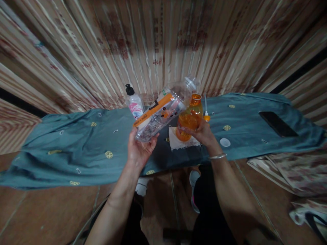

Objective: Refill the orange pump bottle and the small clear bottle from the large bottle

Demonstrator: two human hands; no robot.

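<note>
My left hand (141,148) is closed round the base of a clear plastic bottle (160,114) with an orange printed label. The bottle is tilted, its neck pointing up and right, over the mouth of an orange see-through bottle (191,117); whether the two touch I cannot tell. My right hand (201,131) grips the orange bottle from the right, and it stands roughly upright. Beneath it lies a white cloth (176,143) with a frayed edge. No liquid can be made out in the clear bottle.
A pump bottle (135,105) with a black top stands behind my left hand. An orange-and-white pump top (206,117), a round white lid (225,142) and a black phone (278,124) lie to the right on the teal cloth (84,149). Patterned curtains (143,44) hang behind.
</note>
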